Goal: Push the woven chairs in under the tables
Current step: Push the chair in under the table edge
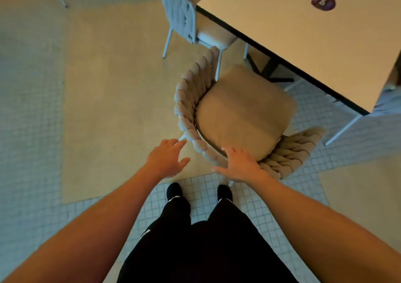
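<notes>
Both hands are loose and gripping nothing, right hand (239, 167) nearer the beige rope-woven chair's (238, 117) curved backrest than left hand (167, 156), cream square table (303, 43) up-right beyond.

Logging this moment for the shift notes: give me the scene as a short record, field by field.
near chair: beige woven chair, pulled out, seat clear of the table edge
table: pale top with dark edge, round purple sticker on it
far chair: grey woven chair, seat partly under the table
left hand: left hand open, fingers spread, beside the chair back, not touching
right hand: right hand open, at the woven back rim; contact unclear
floor: small pale tiles underfoot
</notes>
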Demonstrator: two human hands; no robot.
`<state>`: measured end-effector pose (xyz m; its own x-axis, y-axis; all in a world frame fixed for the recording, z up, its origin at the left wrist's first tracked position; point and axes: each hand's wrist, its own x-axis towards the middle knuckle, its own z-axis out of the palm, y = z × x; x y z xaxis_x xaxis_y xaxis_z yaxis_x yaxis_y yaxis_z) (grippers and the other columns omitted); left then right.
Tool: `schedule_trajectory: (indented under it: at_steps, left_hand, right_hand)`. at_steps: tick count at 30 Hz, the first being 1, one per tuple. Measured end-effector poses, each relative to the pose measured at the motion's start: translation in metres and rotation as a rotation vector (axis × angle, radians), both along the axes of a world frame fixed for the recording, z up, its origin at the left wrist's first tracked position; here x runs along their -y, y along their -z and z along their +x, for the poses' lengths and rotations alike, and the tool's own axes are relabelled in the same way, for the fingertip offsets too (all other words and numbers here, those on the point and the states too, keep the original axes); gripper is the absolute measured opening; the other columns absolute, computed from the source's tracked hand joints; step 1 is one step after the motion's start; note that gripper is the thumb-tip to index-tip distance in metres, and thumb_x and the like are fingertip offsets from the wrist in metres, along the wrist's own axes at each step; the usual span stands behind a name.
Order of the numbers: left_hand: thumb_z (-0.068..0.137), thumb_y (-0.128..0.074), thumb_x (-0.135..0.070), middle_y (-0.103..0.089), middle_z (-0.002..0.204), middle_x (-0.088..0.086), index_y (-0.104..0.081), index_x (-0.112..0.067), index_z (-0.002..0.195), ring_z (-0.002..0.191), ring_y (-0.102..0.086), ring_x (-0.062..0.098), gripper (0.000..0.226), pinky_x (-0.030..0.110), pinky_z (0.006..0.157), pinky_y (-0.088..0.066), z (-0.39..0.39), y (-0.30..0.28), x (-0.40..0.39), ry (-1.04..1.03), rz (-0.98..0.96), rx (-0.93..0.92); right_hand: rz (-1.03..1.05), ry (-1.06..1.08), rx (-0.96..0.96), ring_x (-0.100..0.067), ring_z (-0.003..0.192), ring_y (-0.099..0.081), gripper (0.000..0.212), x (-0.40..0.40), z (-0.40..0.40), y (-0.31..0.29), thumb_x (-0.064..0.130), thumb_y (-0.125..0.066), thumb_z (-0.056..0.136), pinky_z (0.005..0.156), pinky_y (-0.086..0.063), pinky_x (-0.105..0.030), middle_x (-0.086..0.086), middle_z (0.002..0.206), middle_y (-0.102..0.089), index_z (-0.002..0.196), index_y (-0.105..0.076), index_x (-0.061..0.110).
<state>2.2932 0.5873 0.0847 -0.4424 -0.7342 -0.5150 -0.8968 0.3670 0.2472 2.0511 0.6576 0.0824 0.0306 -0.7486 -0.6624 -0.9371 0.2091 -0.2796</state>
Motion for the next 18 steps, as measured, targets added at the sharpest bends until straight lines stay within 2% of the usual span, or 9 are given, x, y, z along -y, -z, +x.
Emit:
schedule_trajectory:
  at_steps: [7,11,15,18]
  left_hand:
    - [0.095,-0.054,-0.058,-0.042,0.154,0.008,-0.037,-0.019,0.153,0.143,-0.033,0.028,0.071,0.042,0.115,-0.033,0.005,0.024,0.046,0.282,-0.092,-0.097]
    - [0.081,-0.038,-0.079,-0.051,0.145,0.007,-0.047,-0.021,0.146,0.136,-0.042,0.028,0.088,0.044,0.114,-0.033,-0.016,0.042,0.064,0.446,-0.137,-0.132]
    - [0.080,-0.049,-0.082,-0.043,0.151,0.001,-0.038,-0.029,0.150,0.140,-0.033,0.026,0.089,0.051,0.119,-0.019,-0.034,0.065,0.076,0.568,-0.159,-0.003]
    - [0.078,-0.052,-0.083,-0.044,0.149,-0.004,-0.038,-0.033,0.149,0.143,-0.033,0.021,0.088,0.059,0.119,-0.010,-0.047,0.078,0.084,0.646,-0.179,0.101]
  right_hand:
    - [0.040,0.220,-0.076,-0.032,0.143,-0.034,0.082,-0.019,0.016,0.012,0.070,-0.054,0.091,0.113,-0.031,-0.051,-0.007,0.157,-0.038,0.155,-0.030,0.024]
    - [0.057,0.297,-0.076,-0.033,0.139,-0.037,0.077,-0.023,0.019,0.023,0.069,-0.055,0.091,0.114,-0.032,-0.053,-0.007,0.152,-0.043,0.150,-0.036,0.023]
    - [0.064,0.322,-0.100,-0.034,0.133,-0.043,0.073,-0.026,0.020,0.037,0.070,-0.055,0.091,0.113,-0.031,-0.053,-0.008,0.144,-0.050,0.144,-0.040,0.023]
    - [0.084,0.335,-0.128,-0.034,0.128,-0.047,0.068,-0.027,0.016,0.050,0.069,-0.052,0.093,0.110,-0.033,-0.052,-0.008,0.137,-0.055,0.141,-0.043,0.021]
